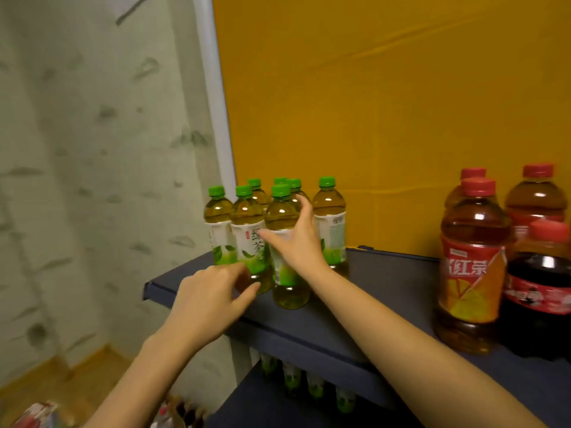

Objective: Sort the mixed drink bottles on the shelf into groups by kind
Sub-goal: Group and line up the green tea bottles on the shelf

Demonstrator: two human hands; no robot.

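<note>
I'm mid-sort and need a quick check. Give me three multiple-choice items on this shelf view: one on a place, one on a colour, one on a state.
1. Where on the dark blue shelf do the green-capped clear plastic green tea bottles stand?
A) at its left end
B) at its right end
C) in its middle

2. What colour is the cap of the dark cola bottle?
A) green
B) blue
C) red

3. What is the right hand doing?
A) hanging idle
B) gripping the front green tea bottle
C) holding a red-capped bottle

Answers:
1 A, the group stands by the shelf's left corner.
2 C, a red cap tops it.
3 B, the thumb and fingers lie on either side of that bottle.
</note>
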